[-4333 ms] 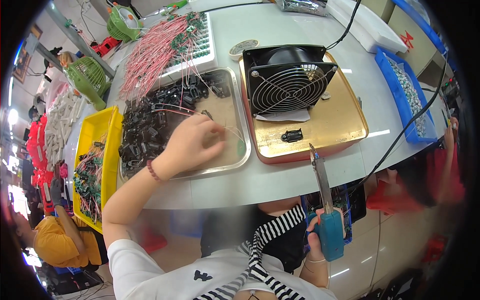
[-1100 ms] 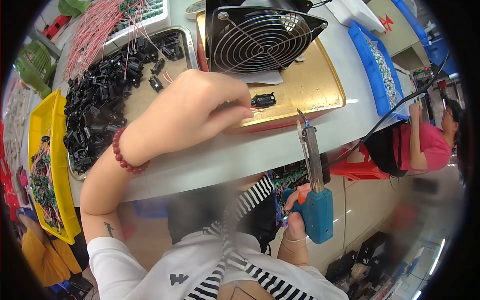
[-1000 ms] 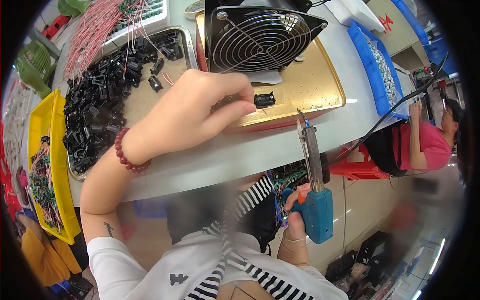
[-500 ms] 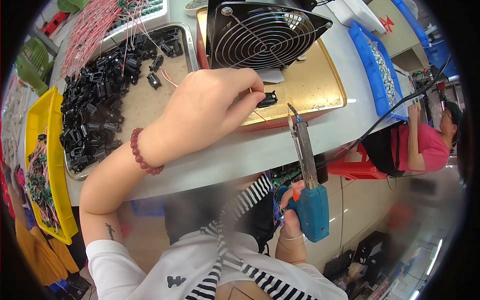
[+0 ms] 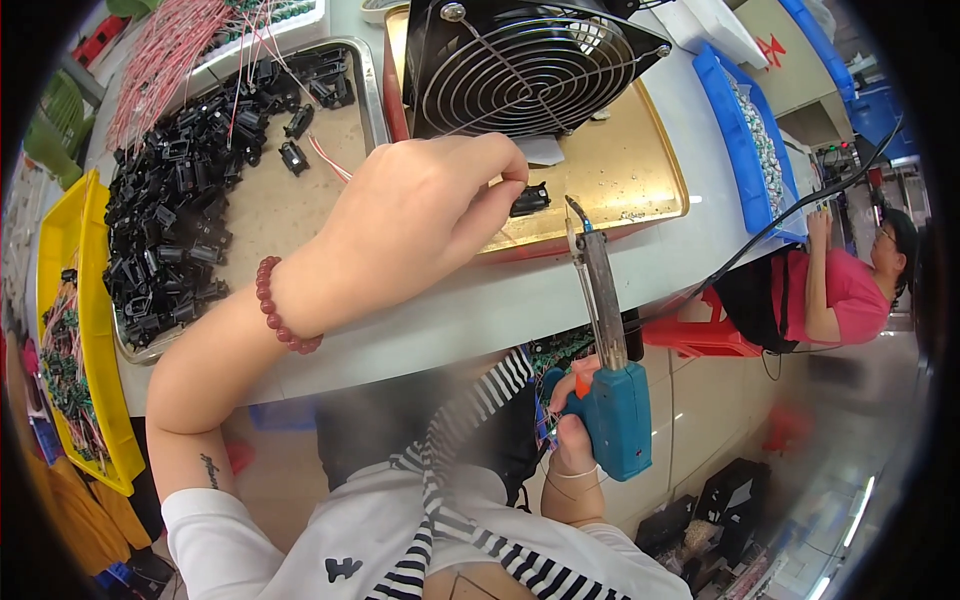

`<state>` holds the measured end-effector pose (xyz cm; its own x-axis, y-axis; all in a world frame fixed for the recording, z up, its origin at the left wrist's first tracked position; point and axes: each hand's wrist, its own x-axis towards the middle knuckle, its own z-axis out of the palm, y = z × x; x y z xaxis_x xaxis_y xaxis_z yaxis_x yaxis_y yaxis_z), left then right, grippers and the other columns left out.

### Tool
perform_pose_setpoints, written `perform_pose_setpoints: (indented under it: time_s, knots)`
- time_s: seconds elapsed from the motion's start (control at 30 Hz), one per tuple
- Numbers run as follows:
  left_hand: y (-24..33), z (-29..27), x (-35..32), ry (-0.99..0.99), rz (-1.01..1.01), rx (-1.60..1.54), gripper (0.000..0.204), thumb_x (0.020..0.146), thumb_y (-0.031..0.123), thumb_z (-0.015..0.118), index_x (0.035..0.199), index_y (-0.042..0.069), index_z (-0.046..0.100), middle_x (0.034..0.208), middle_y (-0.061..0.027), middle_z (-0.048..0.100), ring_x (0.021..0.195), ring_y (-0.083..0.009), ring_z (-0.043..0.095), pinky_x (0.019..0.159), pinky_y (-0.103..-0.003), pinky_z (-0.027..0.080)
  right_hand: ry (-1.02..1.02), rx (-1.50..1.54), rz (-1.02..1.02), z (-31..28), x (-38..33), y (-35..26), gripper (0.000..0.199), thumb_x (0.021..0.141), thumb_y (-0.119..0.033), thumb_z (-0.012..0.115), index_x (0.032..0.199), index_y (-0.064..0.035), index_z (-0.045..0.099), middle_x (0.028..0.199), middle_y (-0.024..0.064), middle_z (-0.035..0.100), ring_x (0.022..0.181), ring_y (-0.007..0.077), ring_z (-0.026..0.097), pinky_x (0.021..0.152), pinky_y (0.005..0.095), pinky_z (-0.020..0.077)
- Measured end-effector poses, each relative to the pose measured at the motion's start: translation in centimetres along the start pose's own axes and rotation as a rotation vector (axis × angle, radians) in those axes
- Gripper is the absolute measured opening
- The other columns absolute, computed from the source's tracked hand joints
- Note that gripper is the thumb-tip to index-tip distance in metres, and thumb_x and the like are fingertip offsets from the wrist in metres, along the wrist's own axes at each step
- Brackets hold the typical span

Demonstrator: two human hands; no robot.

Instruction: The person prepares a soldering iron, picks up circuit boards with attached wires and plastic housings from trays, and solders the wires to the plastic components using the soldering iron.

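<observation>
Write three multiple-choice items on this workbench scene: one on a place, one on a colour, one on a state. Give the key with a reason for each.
1. Where does the small black plastic connector lie?
A. On the gold metal tray
B. In the yellow plastic bin
C. On the floor

2. What colour is the body of the pistol-shaped soldering gun?
A. Red
B. Blue
C. White

3. What is the left hand doing?
A. Resting flat and open
B. Gripping the black wire-guarded fan
C. Pinching at the connector with its fingertips

Key: 1 A, the connector sits on the gold tray in front of the fan. 2 B, the body in the right hand is blue. 3 C, the fingertips close at the connector's edge.
</observation>
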<state>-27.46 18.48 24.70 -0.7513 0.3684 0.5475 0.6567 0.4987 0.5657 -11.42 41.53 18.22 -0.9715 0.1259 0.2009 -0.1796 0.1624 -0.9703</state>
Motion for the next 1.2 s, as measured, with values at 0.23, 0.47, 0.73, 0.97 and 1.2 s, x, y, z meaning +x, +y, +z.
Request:
perform_pose_setpoints:
  time_s: [0.23,0.47,0.73,0.97,1.2]
  knots:
    - [-0.1,0.5,0.2,0.049,-0.039,-0.015,0.007,0.087,0.007,0.065,0.091,0.002,0.064,0.071,-0.009,0.063,0.06,-0.0222,0.063,0.054,-0.031,0.048,0.02,-0.002,0.055,0.2,0.1,0.0,0.047,0.081,-0.039,0.074,0.107,-0.003,0.061,0.092,0.0074,0.061,0.071,0.0162,0.06,0.079,0.0331,0.0457]
    - [-0.3,0.8,0.1,0.057,-0.009,0.018,0.006,0.086,0.007,0.066,0.089,0.002,0.064,0.072,-0.0093,0.064,0.061,-0.0227,0.064,0.054,-0.031,0.048,0.001,-0.006,0.075,0.4,-0.1,-0.4,0.048,0.081,-0.036,0.075,0.11,-0.0023,0.06,0.095,0.0079,0.06,0.073,0.0162,0.059,0.081,0.0337,0.0452]
    - [-0.4,0.8,-0.2,0.071,0.02,0.051,0.006,0.084,0.006,0.067,0.087,0.003,0.063,0.069,-0.0095,0.063,0.059,-0.0236,0.063,0.053,-0.032,0.048,-0.002,0.011,0.126,0.6,0.1,-1.4,0.045,0.081,-0.034,0.075,0.109,-0.0029,0.059,0.101,0.0084,0.059,0.073,0.0156,0.059,0.076,0.0304,0.0455]
    - [-0.5,0.9,-0.2,0.088,0.04,0.045,0.006,0.084,0.005,0.067,0.086,0.004,0.062,0.069,-0.0094,0.063,0.059,-0.0239,0.063,0.052,-0.033,0.048,-0.006,-0.04,0.044,0.6,0.1,-1.1,0.036,0.083,-0.029,0.072,0.104,-0.0022,0.061,0.098,0.0091,0.056,0.072,0.0164,0.058,0.068,0.0307,0.0475]
    - [-0.7,0.9,-0.3,0.081,0.049,0.037,0.006,0.084,0.005,0.067,0.087,0.004,0.062,0.069,-0.0098,0.063,0.059,-0.0246,0.063,0.053,-0.033,0.048,0.056,-0.001,0.113,0.4,-0.4,-0.4,0.037,0.08,-0.026,0.073,0.101,0.0017,0.06,0.095,0.009,0.049,0.072,0.019,0.058,0.065,0.0289,0.0498]
